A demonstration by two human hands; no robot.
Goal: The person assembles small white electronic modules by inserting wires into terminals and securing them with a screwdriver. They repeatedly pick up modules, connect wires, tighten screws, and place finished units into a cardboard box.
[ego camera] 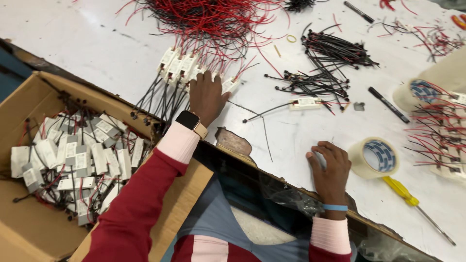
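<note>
My left hand (206, 97) lies flat on the white table, its fingers resting on a row of small white rectangular modules (180, 67) with black and red wires. A watch with a tan strap sits on that wrist. My right hand (330, 167) rests near the table's front edge with fingers curled; nothing shows in it. A blue band circles its wrist. One more white module (305, 102) with wires lies alone between the two hands, farther back.
A cardboard box (29, 233) at the left holds several wired white modules. A tape roll (374, 156) and a yellow-handled screwdriver (407, 195) lie right of my right hand. Black cable ties (330, 53), red wires (213, 19), a black marker (388, 104) and another module pile (444, 131) cover the table.
</note>
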